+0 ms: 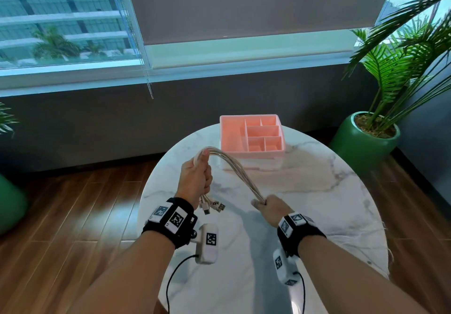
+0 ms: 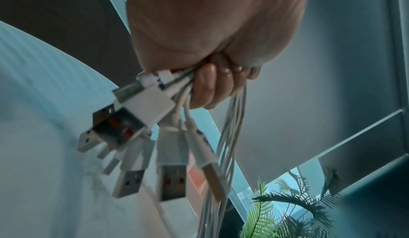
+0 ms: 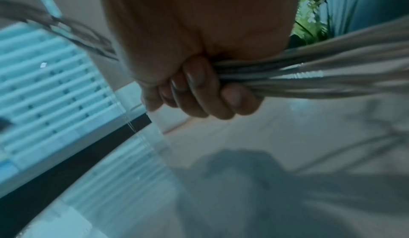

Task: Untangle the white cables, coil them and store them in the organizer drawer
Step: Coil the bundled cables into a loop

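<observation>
A bundle of several white cables (image 1: 240, 173) arcs above the marble table between my two hands. My left hand (image 1: 195, 179) grips one end in a fist, and the USB plugs (image 1: 211, 206) hang out below it; in the left wrist view the plugs (image 2: 155, 145) dangle under my curled fingers (image 2: 208, 86). My right hand (image 1: 269, 207) grips the bundle lower down, near the table; in the right wrist view its fingers (image 3: 199, 87) are curled round the cables (image 3: 309, 72). The pink organizer (image 1: 231, 133) with open compartments stands behind the cables.
The round marble table (image 1: 317, 191) carries the organizer at its far side. A green potted palm (image 1: 366, 140) stands on the floor at the right, another green pot (image 1: 9, 206) at the left. A dark wall and window lie beyond. Wood floor surrounds the table.
</observation>
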